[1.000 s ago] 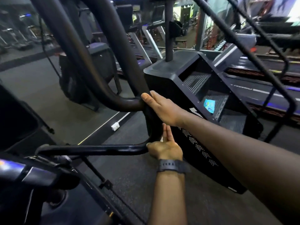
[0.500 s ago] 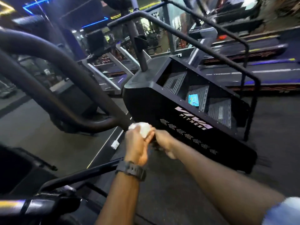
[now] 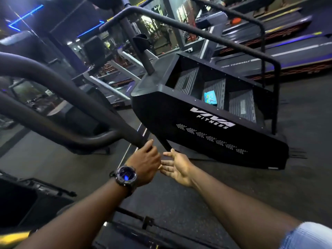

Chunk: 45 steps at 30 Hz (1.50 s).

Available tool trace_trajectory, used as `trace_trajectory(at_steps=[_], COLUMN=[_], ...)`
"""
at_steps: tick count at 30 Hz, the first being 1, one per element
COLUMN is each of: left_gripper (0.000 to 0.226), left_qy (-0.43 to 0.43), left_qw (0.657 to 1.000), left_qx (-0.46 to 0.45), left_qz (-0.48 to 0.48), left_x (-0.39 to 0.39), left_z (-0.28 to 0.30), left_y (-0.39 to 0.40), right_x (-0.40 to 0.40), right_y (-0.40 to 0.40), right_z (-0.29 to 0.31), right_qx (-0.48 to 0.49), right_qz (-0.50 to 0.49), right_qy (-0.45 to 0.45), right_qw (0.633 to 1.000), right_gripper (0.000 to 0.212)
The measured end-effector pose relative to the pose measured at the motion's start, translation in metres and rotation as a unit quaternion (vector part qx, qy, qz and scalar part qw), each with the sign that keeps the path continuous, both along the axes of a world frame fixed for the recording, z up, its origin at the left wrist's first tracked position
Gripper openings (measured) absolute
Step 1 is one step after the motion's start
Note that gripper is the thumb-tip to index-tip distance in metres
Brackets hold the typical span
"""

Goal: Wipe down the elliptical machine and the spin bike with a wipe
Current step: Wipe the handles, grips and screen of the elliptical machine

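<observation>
left hand [image 3: 143, 163] curled round elliptical handlebar [image 3: 75, 112], wipe unseen; right hand [image 3: 177, 167] open, empty. next: slide along bar.

Left hand [image 3: 143, 160] is covering the handlebar [image 3: 53, 97] end; wipe not visible. Handlebar is running off the left edge. Packet [image 3: 210, 97] print is reading too small.

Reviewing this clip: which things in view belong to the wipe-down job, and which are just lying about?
Part of the job:
- left hand, closed round the end of the black handlebar
- right hand, open, holding nothing
- no wipe visible now

Just about:
- stair climber
- blue packet on its step
- treadmills
- wristwatch
</observation>
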<state>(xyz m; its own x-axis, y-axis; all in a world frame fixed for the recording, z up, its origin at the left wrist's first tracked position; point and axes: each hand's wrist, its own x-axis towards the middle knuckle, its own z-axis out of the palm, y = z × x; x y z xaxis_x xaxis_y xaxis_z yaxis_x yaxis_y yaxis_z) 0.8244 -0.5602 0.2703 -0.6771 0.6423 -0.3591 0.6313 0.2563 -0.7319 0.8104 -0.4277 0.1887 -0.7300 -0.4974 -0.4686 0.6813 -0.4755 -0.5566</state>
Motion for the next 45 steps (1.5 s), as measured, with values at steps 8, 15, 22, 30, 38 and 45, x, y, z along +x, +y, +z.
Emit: trace_trajectory(at_steps=[8, 15, 22, 30, 38, 45], left_gripper=[0.033, 0.022, 0.047, 0.026, 0.032, 0.029], left_qy=[0.095, 0.115, 0.221, 0.325, 0.359, 0.348], left_qw=[0.988, 0.983, 0.951, 0.856, 0.765, 0.552], left_qx=[0.111, 0.129, 0.147, 0.234, 0.387, 0.674], left_qz=[0.040, 0.059, 0.158, 0.327, 0.369, 0.348], left_x=[-0.017, -0.023, -0.021, -0.007, 0.038, 0.032], left_z=[0.052, 0.089, 0.227, 0.331, 0.359, 0.337], left_y=[-0.002, -0.017, -0.066, -0.103, -0.133, -0.130], right_x=[-0.001, -0.011, -0.021, -0.027, -0.020, -0.021], right_y=[-0.007, -0.034, -0.047, -0.046, -0.050, -0.101], right_z=[-0.009, 0.011, 0.038, 0.061, 0.112, 0.207], right_qx=[0.070, 0.154, 0.260, 0.327, 0.476, 0.425], right_qz=[0.040, 0.059, 0.059, 0.075, 0.048, -0.019], right_qy=[0.047, 0.126, 0.144, 0.171, 0.392, 0.484], right_qw=[0.996, 0.978, 0.953, 0.927, 0.786, 0.765], right_gripper=[0.047, 0.049, 0.062, 0.062, 0.072, 0.069])
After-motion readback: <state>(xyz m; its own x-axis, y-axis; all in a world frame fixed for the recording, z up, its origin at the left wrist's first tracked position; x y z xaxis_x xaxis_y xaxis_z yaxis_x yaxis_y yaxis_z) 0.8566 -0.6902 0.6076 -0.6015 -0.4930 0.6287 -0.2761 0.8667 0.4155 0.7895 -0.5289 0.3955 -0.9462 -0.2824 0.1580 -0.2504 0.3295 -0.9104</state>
